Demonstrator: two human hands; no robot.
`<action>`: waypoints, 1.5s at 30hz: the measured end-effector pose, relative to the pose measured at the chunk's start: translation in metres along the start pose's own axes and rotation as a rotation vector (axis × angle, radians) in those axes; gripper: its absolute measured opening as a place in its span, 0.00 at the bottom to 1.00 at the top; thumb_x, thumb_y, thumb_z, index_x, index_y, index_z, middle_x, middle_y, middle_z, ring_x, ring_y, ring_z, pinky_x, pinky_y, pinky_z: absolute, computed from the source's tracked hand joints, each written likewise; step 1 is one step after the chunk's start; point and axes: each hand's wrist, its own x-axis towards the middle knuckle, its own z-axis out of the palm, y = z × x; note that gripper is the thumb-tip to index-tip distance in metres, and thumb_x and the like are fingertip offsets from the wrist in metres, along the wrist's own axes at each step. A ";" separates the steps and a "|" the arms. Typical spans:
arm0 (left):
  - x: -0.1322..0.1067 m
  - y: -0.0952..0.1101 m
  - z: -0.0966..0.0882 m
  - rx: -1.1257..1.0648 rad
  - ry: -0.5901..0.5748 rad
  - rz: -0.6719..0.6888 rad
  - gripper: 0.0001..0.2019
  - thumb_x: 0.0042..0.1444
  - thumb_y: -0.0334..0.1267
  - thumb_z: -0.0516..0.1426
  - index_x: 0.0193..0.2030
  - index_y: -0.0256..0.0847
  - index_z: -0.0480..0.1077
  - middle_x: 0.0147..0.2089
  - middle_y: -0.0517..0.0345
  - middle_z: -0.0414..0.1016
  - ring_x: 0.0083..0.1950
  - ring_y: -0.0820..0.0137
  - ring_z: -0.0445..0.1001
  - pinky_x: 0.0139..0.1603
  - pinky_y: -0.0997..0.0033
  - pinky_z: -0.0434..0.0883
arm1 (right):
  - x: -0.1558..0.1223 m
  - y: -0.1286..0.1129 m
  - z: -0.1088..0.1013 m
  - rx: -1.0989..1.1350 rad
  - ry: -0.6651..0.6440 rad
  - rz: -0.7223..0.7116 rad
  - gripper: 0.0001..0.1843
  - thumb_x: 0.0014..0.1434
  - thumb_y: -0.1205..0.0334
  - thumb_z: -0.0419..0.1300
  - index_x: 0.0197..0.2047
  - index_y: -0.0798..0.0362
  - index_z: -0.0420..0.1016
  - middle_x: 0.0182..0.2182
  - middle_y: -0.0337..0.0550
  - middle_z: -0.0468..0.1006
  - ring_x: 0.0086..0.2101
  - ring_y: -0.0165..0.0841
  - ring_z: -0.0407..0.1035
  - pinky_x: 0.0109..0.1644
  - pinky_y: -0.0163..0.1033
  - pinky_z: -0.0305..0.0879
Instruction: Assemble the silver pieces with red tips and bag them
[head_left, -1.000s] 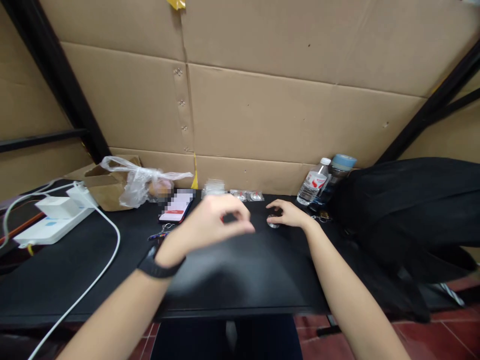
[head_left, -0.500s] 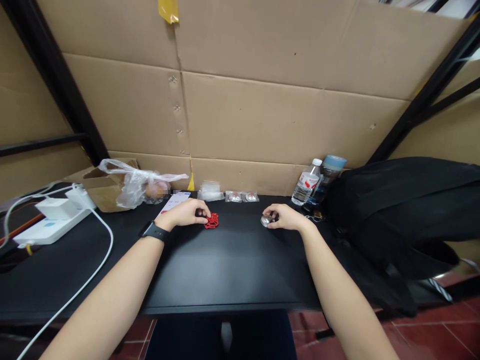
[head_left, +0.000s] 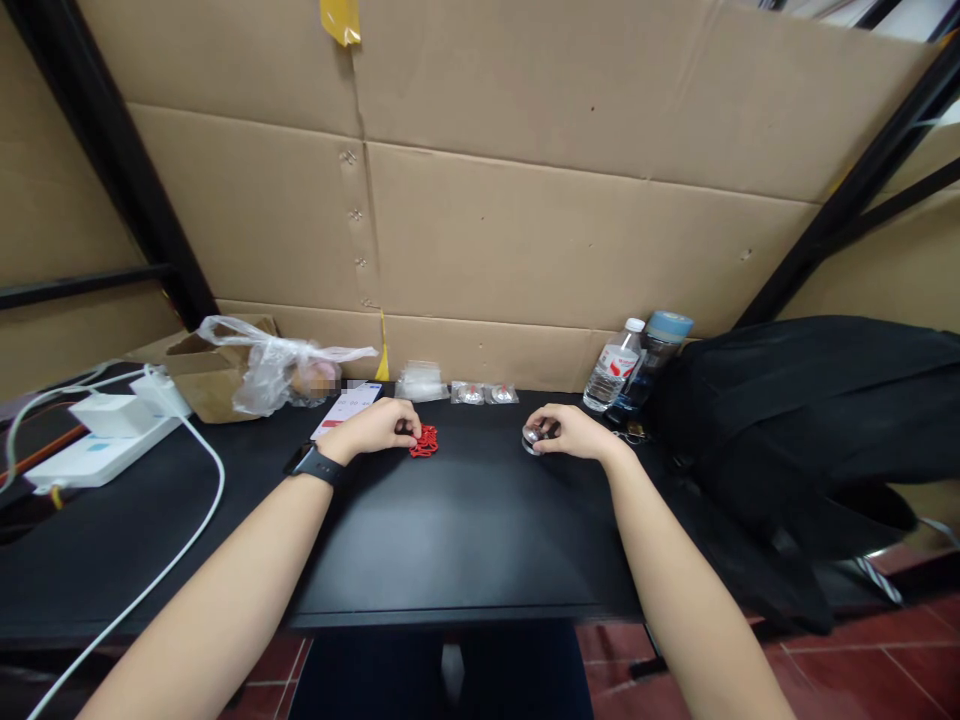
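My left hand (head_left: 384, 427), with a dark watch on its wrist, is closed at the edge of a small tangled red cord (head_left: 425, 441) on the black table, its thumb and fingertips pinched on it. Farther right, my right hand (head_left: 566, 432) has its fingers curled around a small round silvery object (head_left: 532, 438) at the tabletop; part of it is hidden behind the fingers. Behind and between the hands lie two clear packets (head_left: 469, 393) with similar round silvery pieces and red marks inside. Beside them is a stack of clear plastic bags (head_left: 421, 383).
A phone (head_left: 346, 406) lies behind my left wrist. Farther left are a tied plastic bag (head_left: 264, 372), an open cardboard box (head_left: 214, 388) and a white power strip (head_left: 105, 455) with cables. On the right stand a water bottle (head_left: 613, 372), a blue-lidded bottle (head_left: 660, 350) and a black backpack (head_left: 810, 420).
Both hands stay almost where they were. My left fingers have shifted very slightly on the red cord, and the silvery object appears tilted a little differently in my right hand.
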 end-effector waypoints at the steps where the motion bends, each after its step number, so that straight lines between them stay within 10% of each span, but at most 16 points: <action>1: 0.000 0.001 0.000 -0.005 0.004 0.005 0.10 0.57 0.45 0.63 0.38 0.42 0.80 0.39 0.54 0.79 0.38 0.68 0.74 0.41 0.71 0.68 | 0.000 -0.001 0.000 0.000 0.000 0.001 0.19 0.50 0.59 0.72 0.47 0.50 0.82 0.43 0.43 0.82 0.40 0.35 0.75 0.46 0.38 0.69; 14: -0.001 0.017 -0.007 0.018 0.021 0.028 0.10 0.60 0.45 0.60 0.37 0.43 0.79 0.42 0.54 0.80 0.43 0.66 0.77 0.47 0.70 0.70 | -0.001 -0.007 0.000 0.031 0.036 -0.023 0.19 0.51 0.60 0.70 0.48 0.51 0.81 0.44 0.43 0.82 0.41 0.34 0.75 0.44 0.37 0.69; 22: 0.009 0.045 0.005 -0.074 0.416 -0.140 0.12 0.59 0.48 0.62 0.35 0.42 0.79 0.41 0.56 0.84 0.42 0.63 0.80 0.48 0.65 0.72 | 0.013 -0.027 0.029 0.314 0.246 -0.070 0.24 0.50 0.59 0.71 0.52 0.52 0.77 0.49 0.49 0.79 0.40 0.34 0.74 0.39 0.38 0.73; 30: 0.020 0.078 0.035 -0.270 0.510 -0.130 0.11 0.54 0.50 0.67 0.39 0.49 0.84 0.42 0.58 0.85 0.45 0.61 0.81 0.55 0.61 0.72 | 0.021 -0.075 0.064 0.843 0.257 -0.106 0.28 0.49 0.59 0.74 0.53 0.46 0.74 0.55 0.46 0.75 0.47 0.38 0.76 0.51 0.45 0.77; 45: 0.018 0.106 0.045 0.096 0.623 -0.176 0.04 0.61 0.40 0.64 0.37 0.51 0.82 0.57 0.54 0.72 0.62 0.54 0.64 0.58 0.48 0.60 | 0.020 -0.089 0.077 0.851 0.244 -0.163 0.28 0.47 0.58 0.77 0.51 0.47 0.76 0.51 0.47 0.79 0.48 0.39 0.77 0.44 0.40 0.77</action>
